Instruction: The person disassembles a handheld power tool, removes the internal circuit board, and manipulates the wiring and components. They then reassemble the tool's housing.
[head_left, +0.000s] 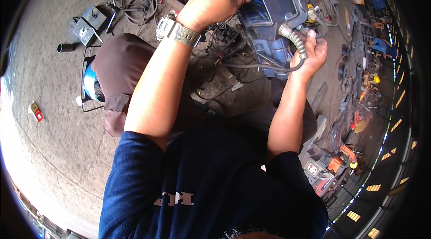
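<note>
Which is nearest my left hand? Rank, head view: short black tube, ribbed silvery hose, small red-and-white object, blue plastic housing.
1. Blue plastic housing: immediately right of the left hand.
2. Ribbed silvery hose: farther right, lower.
3. Short black tube: left, on floor.
4. Small red-and-white object: farther left, lower.

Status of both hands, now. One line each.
Left hand: curled, fingertips at the opening of the blue housing; whether it grips anything cannot be told.
Right hand: partly curled beside the grey ribbed sleeve; grip cannot be told.
</note>
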